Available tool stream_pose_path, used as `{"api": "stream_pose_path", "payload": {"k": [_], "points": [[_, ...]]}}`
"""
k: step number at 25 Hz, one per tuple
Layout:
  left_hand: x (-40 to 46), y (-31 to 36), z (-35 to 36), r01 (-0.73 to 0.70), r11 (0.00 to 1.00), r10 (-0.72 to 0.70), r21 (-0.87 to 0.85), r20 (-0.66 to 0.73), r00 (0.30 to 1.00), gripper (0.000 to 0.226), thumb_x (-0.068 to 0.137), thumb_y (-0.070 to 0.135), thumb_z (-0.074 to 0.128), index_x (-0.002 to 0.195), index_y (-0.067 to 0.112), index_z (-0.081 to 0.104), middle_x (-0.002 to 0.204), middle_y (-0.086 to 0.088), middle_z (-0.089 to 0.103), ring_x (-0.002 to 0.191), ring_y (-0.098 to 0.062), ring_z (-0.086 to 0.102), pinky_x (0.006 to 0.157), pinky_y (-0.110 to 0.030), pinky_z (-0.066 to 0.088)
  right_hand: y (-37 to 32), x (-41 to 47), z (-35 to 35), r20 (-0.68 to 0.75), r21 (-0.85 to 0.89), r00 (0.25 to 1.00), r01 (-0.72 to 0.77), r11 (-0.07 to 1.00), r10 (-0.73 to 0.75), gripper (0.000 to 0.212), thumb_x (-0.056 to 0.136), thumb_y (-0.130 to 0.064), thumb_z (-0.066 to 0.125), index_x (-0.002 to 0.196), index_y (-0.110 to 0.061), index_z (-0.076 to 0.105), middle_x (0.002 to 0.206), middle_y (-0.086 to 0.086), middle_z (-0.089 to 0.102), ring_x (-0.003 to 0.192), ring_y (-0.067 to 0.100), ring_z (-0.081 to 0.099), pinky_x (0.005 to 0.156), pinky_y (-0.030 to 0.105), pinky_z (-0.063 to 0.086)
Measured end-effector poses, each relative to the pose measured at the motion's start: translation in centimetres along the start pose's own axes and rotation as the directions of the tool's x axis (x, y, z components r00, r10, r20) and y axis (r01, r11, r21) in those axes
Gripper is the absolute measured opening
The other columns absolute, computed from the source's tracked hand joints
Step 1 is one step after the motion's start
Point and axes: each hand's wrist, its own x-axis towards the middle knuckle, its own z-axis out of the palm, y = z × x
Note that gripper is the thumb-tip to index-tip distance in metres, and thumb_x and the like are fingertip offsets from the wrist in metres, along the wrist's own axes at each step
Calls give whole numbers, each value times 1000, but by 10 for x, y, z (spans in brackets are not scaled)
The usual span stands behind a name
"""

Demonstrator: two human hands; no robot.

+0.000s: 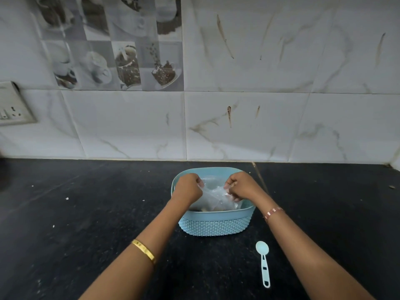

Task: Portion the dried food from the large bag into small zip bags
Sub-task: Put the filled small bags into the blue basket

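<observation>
A light blue plastic basket (pixel 214 224) stands on the black counter, near the wall. Inside it lies a clear plastic bag (pixel 214 194) with brownish dried food showing at its bottom. My left hand (pixel 189 187) pinches the bag's top edge on the left side. My right hand (pixel 240 186) pinches the same edge on the right. Both hands are over the basket, fingers closed on the plastic. Whether this is the large bag or a small zip bag I cannot tell.
A pale blue plastic spoon (pixel 264 262) lies on the counter in front of the basket, to the right. A tiled wall rises behind the counter. A switch and socket plate (pixel 13 105) is on the wall at far left. Small crumbs dot the counter.
</observation>
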Motion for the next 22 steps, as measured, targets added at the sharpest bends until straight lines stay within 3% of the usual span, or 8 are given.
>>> {"api": "stream_pose_path", "payload": {"k": [3, 6, 10, 14, 17, 22], "points": [[2, 1, 2, -24, 990, 20, 142, 30, 999, 19, 82, 8, 59, 100, 10, 66, 105, -6, 67, 98, -23, 62, 75, -23, 42, 4, 7, 2, -36, -193, 999, 27, 981, -35, 16, 82, 3, 56, 75, -9, 63, 78, 12, 67, 62, 21, 62, 70, 36, 57], [5, -1, 3, -30, 976, 31, 218, -2, 1000, 17, 86, 13, 59, 97, 6, 70, 103, -8, 70, 96, -25, 64, 82, -29, 48, 5, 8, 1, -130, -366, 982, 83, 927, -139, 12, 81, -3, 58, 77, -11, 66, 91, 3, 70, 82, 20, 64, 80, 36, 54], [3, 0, 4, -73, 958, 91, 276, -54, 994, 25, 90, 5, 49, 106, 9, 68, 109, -9, 69, 100, -26, 64, 89, -32, 50, 4, 4, 3, -138, -410, 977, 91, 907, -160, 13, 82, -5, 59, 81, -15, 66, 94, 2, 69, 85, 20, 63, 79, 34, 53], [-19, 20, 4, -247, 966, 254, 73, -123, 959, 27, 92, 10, 49, 113, 11, 65, 116, -6, 68, 107, -21, 62, 93, -29, 45, 0, -14, -7, -245, -320, 943, 140, 937, -224, 14, 84, -9, 58, 90, -19, 66, 95, -1, 67, 84, 18, 62, 77, 36, 53], [-51, 42, 10, -458, 883, 438, -102, -168, 883, 23, 89, 14, 55, 108, 11, 68, 110, -4, 70, 105, -17, 62, 90, -20, 40, 2, -42, -25, -372, -193, 895, 184, 964, -245, 12, 83, -8, 60, 86, -17, 68, 83, -3, 65, 75, 14, 60, 71, 28, 50], [-94, 56, 47, -528, 772, 527, -354, -108, 843, 19, 87, 13, 59, 103, 15, 70, 104, -1, 71, 97, -6, 61, 86, -7, 40, 46, -102, -34, -419, -3, 905, 78, 997, -72, 12, 80, -9, 63, 73, -17, 67, 66, 3, 62, 58, 10, 53, 57, 23, 43]]}}
